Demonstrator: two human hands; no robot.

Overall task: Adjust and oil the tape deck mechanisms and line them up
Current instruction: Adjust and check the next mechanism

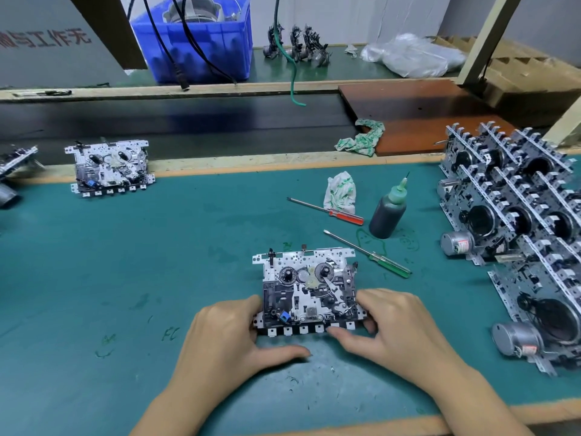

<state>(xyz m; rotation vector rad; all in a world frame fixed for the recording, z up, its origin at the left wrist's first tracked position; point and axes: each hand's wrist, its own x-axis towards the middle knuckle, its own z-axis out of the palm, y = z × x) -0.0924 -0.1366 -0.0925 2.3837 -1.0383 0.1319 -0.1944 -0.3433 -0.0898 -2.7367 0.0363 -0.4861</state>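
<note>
Tape deck mechanism (309, 294) lying flat on green desk (157, 262) is gripped at near corners by left hand (229, 344) and right hand (399, 328), fingers curled on edges.

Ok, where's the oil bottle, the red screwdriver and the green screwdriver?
oil bottle (387, 215), head view, on its dark body.
red screwdriver (345, 216), head view, on its red handle.
green screwdriver (390, 264), head view, on its green handle.

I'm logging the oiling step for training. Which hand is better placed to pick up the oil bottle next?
Probably the right hand: the oil bottle stands upright beyond the mechanism and to its right, with both screwdrivers. The left hand grips the mechanism's left edge and would have to cross over it.
</note>
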